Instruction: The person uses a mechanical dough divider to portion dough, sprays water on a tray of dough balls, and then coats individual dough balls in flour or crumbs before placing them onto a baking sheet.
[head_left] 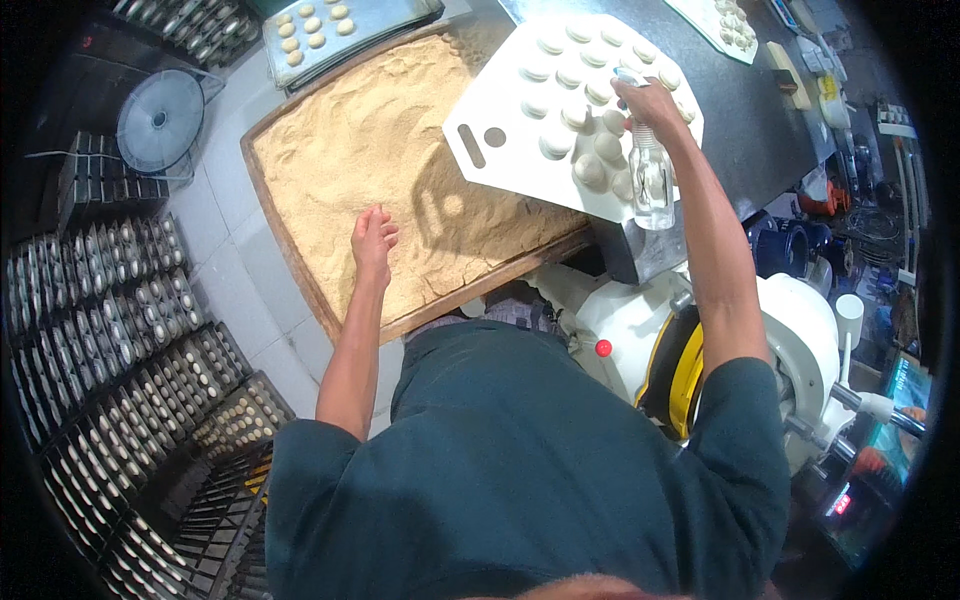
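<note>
My right hand grips a clear spray bottle by its neck and holds it upright over a white board. Rows of round, pale dough pieces lie on that board, which has a slot and a round hole at its left end. The board's left end reaches out over a wide wooden tray of tan crumbs and throws a shadow on them. Above the near left part of the crumbs hovers my left hand, fingers loosely bent and somewhat apart, with nothing seen in it.
A dark worktop carries the board and a second white board. A baking tray with dough rounds lies beyond the crumbs. Loaded racks and a fan stand left; a white machine stands close on my right.
</note>
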